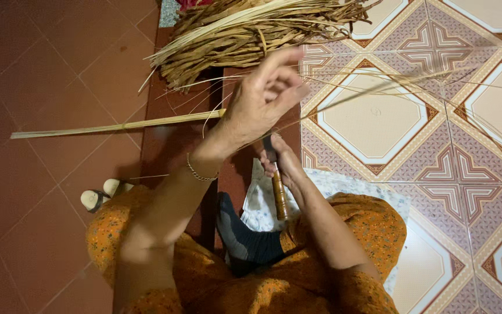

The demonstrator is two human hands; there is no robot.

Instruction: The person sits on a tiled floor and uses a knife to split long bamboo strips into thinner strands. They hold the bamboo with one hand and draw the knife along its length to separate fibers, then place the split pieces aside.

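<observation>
My left hand (262, 99) is raised in the middle of the view and pinches a long pale reed strip (117, 125) that runs out to the left over the red floor. Thin split fibres (413, 81) fan from the same hand to the right across the patterned tiles. Just below it, my right hand (283, 160) grips a knife with a brown wooden handle (279, 195), blade pointing up toward the strip. A thin bracelet (198, 173) circles my left wrist.
A large bundle of dried brown and pale reed strips (251, 32) lies at the top. My lap is covered by orange patterned cloth (355, 232), with a dark cloth (245, 238) and a white printed cloth (262, 197). A sandal (103, 195) sits at left.
</observation>
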